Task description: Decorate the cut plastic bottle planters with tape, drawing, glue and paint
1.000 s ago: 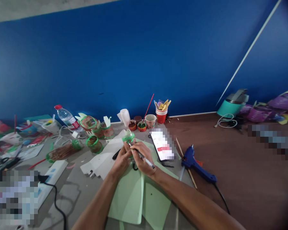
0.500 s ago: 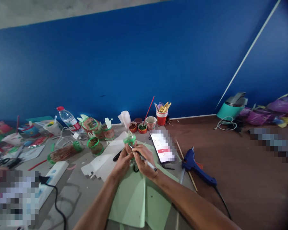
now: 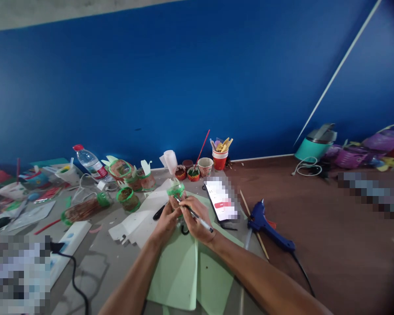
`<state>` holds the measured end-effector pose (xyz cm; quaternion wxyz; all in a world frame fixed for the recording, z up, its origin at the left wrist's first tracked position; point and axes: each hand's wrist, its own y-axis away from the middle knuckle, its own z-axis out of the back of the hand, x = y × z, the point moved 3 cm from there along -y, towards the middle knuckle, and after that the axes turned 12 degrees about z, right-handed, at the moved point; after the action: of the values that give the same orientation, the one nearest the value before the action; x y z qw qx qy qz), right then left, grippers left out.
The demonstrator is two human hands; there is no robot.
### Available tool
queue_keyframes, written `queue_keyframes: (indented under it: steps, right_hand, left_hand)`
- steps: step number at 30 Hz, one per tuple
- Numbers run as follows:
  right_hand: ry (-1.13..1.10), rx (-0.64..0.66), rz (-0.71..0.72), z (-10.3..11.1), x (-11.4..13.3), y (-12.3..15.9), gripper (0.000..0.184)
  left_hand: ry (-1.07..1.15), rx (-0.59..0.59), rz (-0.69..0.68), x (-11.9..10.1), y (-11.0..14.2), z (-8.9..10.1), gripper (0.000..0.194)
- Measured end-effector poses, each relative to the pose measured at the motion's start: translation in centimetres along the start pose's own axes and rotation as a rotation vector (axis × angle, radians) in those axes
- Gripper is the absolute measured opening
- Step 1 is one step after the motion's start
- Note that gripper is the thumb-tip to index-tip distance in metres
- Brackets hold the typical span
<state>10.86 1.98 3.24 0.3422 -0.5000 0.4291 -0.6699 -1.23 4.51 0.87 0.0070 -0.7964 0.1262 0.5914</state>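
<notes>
We're gripping 1 green-rimmed jar (image 3: 176, 190) in our left hand (image 3: 167, 222), pinching 1 pen (image 3: 200, 220) in our right (image 3: 196, 215).

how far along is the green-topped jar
Seemingly done: green rim and pale points are on. In hand: the left hand steadies the jar while the right hand holds a pen at its side. Remaining: perhaps more pen work there; how much, I can't tell.

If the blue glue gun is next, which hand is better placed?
Probably the right hand: it is nearer the glue gun, though holding a pen; the left hand grips the small jar.
</notes>
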Motion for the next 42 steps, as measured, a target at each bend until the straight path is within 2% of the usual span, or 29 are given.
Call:
queue_keyframes:
  steps: [5, 9, 18, 25, 42]
  right_hand:
    - [0.014, 0.006, -0.016, 0.1, -0.1, 0.0, 0.015]
    - [-0.02, 0.003, 0.018, 0.1, 0.0, -0.1, 0.015]
    - [-0.016, 0.017, -0.017, 0.1, -0.2, 0.1, 0.016]
    - [-0.011, 0.013, -0.017, 0.0, -0.2, 0.1, 0.016]
    - [-0.031, 0.0, -0.027, 0.1, -0.2, 0.1, 0.015]
  left_hand:
    - [-0.044, -0.041, -0.009, -0.2, 0.0, 0.0, 0.044]
    - [-0.048, -0.03, 0.008, 0.0, -0.1, 0.2, 0.044]
    - [-0.004, -0.029, 0.025, 0.3, 0.0, 0.2, 0.044]
    - [-0.039, -0.044, 0.005, 1.0, -0.5, 1.0, 0.043]
    - [-0.094, -0.055, -0.008, 0.1, -0.1, 0.5, 0.041]
